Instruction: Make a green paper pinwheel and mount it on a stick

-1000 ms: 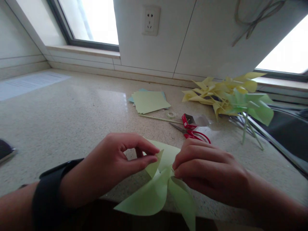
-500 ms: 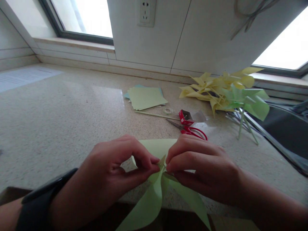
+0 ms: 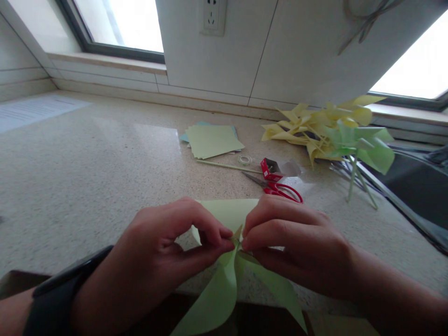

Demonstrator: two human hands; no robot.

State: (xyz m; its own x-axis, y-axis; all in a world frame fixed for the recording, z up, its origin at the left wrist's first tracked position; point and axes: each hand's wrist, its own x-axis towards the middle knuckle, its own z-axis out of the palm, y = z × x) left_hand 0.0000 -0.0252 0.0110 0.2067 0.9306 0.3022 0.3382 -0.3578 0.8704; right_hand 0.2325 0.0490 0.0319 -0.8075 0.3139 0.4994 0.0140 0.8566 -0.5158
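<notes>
Both of my hands pinch a light green paper pinwheel (image 3: 224,289) at its centre, over the near edge of the speckled counter (image 3: 87,177). My left hand (image 3: 164,261), with a black watch on the wrist, grips a folded corner between thumb and forefinger. My right hand (image 3: 294,247) pinches the same centre from the right. Curved green blades hang down past the counter edge, and another flap lies flat behind my fingers.
Red-handled scissors (image 3: 280,189) and a small red box (image 3: 268,169) lie behind my right hand. Farther back are a stack of green paper squares (image 3: 212,140), a thin stick (image 3: 227,165) and a tape ring (image 3: 245,159). Finished yellow and green pinwheels (image 3: 332,133) lie at right beside a dark sink (image 3: 416,186).
My left hand brought the green corner in to the centre, where both hands now pinch together. The view tipped down slightly; in the last half second almost nothing moved.
</notes>
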